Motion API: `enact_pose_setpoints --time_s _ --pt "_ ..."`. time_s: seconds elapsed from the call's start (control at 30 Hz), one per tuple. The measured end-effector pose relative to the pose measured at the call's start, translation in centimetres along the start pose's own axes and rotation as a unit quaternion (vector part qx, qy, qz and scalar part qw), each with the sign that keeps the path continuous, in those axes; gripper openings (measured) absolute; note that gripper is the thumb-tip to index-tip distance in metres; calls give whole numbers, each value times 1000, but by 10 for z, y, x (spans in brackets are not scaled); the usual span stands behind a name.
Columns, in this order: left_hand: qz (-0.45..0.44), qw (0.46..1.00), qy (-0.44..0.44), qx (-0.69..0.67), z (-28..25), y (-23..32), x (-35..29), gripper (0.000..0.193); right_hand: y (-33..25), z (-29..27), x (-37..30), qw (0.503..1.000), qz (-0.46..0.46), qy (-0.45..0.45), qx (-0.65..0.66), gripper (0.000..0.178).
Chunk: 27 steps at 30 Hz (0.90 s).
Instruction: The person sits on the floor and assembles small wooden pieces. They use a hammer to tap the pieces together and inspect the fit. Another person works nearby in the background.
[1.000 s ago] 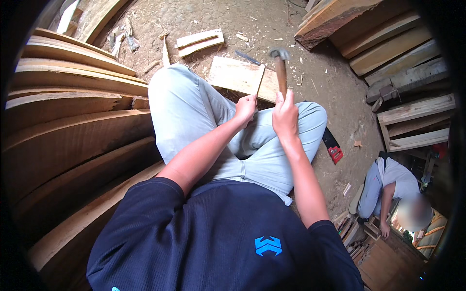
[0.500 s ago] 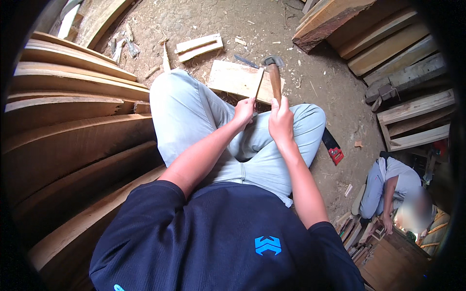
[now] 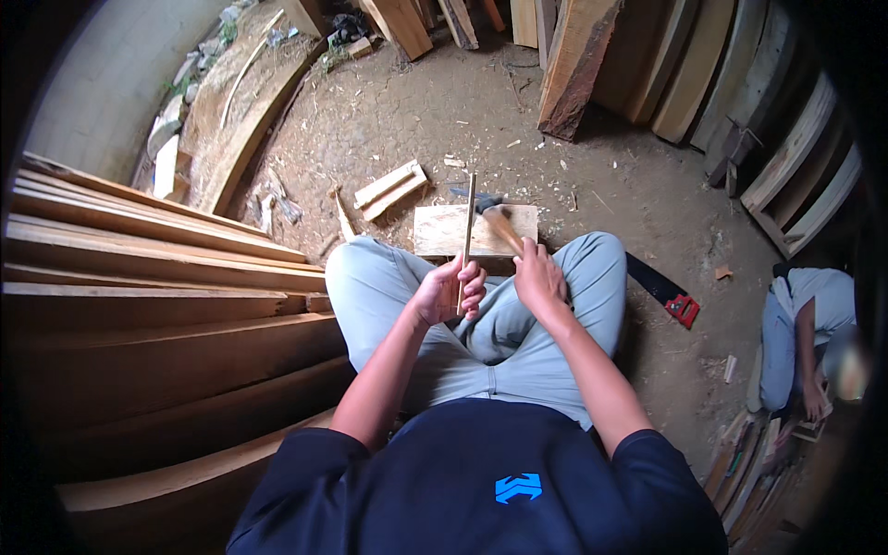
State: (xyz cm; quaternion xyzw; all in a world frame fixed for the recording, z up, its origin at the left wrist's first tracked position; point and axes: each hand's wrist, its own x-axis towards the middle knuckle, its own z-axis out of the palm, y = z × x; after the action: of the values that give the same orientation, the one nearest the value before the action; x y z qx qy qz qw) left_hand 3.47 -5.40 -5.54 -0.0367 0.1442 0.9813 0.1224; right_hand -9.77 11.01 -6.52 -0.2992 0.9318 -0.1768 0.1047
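Observation:
My left hand [image 3: 450, 290] is closed around a thin wooden stick [image 3: 471, 215], which points away from me. In my right hand [image 3: 540, 280] is the handle of a hammer [image 3: 502, 230]. Its dark head lies at the far edge of a flat wooden block [image 3: 437, 229] on the ground before my crossed legs. I cannot tell whether the head rests on the block. Just beyond the block, a dark narrow blade is partly hidden by the stick and the hammer.
A handsaw [image 3: 682, 309] with a red handle lies right of my knee. A notched wood piece [image 3: 389, 191] sits beyond the block among shavings. Stacked boards [image 3: 166, 319] line my left; planks [image 3: 580, 69] lean far right. Another person [image 3: 805, 324] crouches at right.
My view has tilted up and shifted. The stick, leaning right before, now stands nearly straight in the picture, with my left fingers turned up. The hammer has swung leftward and appears lower, over the block.

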Motion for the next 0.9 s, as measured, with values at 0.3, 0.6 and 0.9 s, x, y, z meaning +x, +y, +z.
enact_pose_setpoints --time_s 0.3,0.6,0.9 --pt "-16 993 -2 114 36 1 -11 46 -8 22 -1 992 -103 61 -49 40" --pt "-51 925 150 346 56 -2 -6 41 -9 -124 12 888 -246 102 376 47" --pt "-47 856 195 477 61 -16 4 36 6 -115 2 911 -234 242 239 24"
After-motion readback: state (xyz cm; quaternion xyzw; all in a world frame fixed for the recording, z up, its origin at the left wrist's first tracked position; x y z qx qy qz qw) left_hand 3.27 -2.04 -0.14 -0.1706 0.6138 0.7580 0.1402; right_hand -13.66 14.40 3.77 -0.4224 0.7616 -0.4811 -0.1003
